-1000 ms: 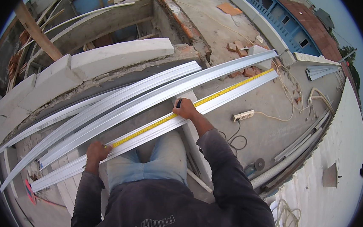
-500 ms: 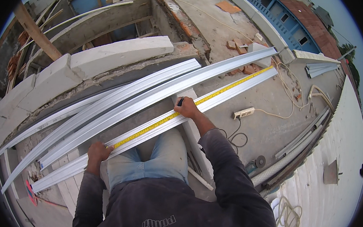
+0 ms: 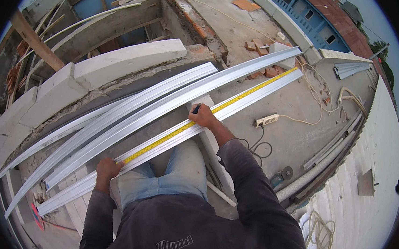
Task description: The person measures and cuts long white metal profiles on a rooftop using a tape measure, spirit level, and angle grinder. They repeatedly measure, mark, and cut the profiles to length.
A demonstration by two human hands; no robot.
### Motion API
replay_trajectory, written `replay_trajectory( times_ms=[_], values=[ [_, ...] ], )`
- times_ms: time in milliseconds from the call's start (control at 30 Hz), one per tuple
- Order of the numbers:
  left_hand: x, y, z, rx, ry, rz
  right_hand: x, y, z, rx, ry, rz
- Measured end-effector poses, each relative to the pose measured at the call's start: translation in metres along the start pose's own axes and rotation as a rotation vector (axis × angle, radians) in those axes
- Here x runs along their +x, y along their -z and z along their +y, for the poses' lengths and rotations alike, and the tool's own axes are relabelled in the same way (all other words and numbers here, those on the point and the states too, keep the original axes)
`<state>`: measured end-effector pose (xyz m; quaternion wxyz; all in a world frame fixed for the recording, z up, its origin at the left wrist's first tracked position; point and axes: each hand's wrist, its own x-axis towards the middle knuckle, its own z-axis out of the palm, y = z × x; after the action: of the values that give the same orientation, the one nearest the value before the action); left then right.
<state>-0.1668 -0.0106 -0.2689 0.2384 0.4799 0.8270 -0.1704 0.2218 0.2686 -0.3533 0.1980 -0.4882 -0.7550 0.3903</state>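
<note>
Right hand forward (left hand back)

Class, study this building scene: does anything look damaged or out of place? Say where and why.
Yes: loose bricks lie scattered on the concrete floor near the far ends of the metal channels, rather than stacked or built in.

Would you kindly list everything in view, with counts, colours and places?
metal profiles: several, silver, across centre
tape measure: one, yellow, along nearest profile
small object: one, black, in right grip
socket strip: one, cream, right of centre
grinder: one, teal, right
bricks: several, orange, upper right
blocks: several, white, upper left
pipes: several, pale, right
coil: one, cream, lower right
building: one, blue, top right
legs: two, blue, lower centre
left grip: one, dark-sleeved, left
right grip: one, dark-sleeved, centre
</note>
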Motion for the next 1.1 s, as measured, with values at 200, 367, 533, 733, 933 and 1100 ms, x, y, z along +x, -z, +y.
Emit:
replay_trajectory(
  times_ms=[200, 367, 533, 733, 933, 1100],
  values=[
    [0.005, -0.002, -0.003, -0.002, -0.001, 0.022, 0.002, 0.0, -0.007, 0.003, -0.018, 0.043],
    [0.001, 0.001, -0.001, -0.058, 0.053, 0.031, 0.001, 0.006, -0.005, 0.023, -0.004, -0.004],
    [0.001, -0.001, -0.001, -0.053, 0.018, 0.046, 0.002, 0.003, 0.0, 0.025, 0.077, -0.003],
    [0.002, -0.003, -0.003, -0.046, 0.021, 0.056, 0.004, -0.001, 0.005, -0.006, 0.123, 0.02],
    [-0.002, -0.001, 0.0, -0.057, 0.039, 0.04, 0.002, 0.001, 0.003, -0.064, 0.08, -0.014],
    [-0.004, -0.001, 0.0, -0.058, 0.035, 0.015, -0.001, 0.003, 0.0, -0.056, 0.054, -0.057]
  ],
)
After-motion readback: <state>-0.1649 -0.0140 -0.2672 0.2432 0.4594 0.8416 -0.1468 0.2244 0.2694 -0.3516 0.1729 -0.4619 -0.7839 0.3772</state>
